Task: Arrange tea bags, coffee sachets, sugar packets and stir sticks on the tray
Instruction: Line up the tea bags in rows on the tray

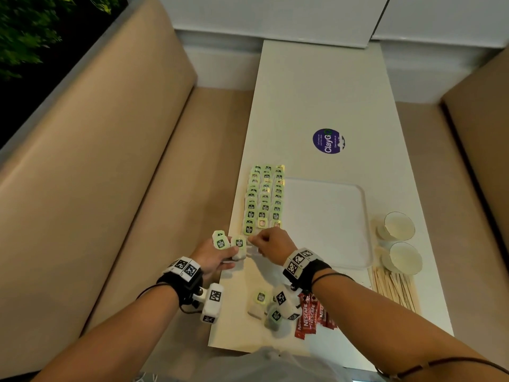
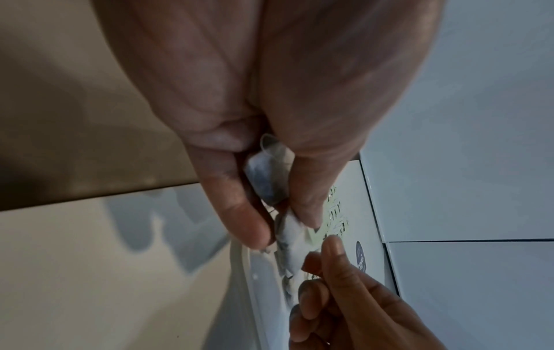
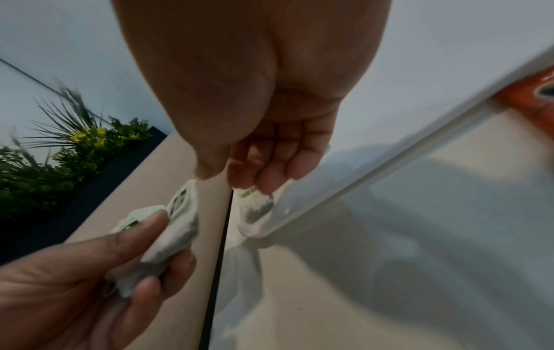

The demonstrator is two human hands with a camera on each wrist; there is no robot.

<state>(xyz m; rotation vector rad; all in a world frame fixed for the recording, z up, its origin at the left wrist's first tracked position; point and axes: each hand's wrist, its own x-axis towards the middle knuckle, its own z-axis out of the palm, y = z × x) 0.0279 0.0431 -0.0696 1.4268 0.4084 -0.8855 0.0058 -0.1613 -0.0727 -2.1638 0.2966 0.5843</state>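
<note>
Tea bags (image 1: 264,198) stood in three rows along the tray's (image 1: 341,260) left side, left hand (image 1: 217,256) fingers gripping spare bags, right hand (image 1: 272,244) fingers pinching one at the rows' near end, while coffee sachets (image 1: 309,317) and stir sticks (image 1: 394,288) remained unplaced on the table (image 1: 325,100).

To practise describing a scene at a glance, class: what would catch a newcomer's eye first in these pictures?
First, the long rows of green-tagged tea bags laid along the left edge of the white tray. Next, the two hands meeting at the rows' near end: the left hand grips a few tea bags, and the right hand pinches one at the tray's corner. The red coffee sachets near the table's front edge also stand out.
</note>
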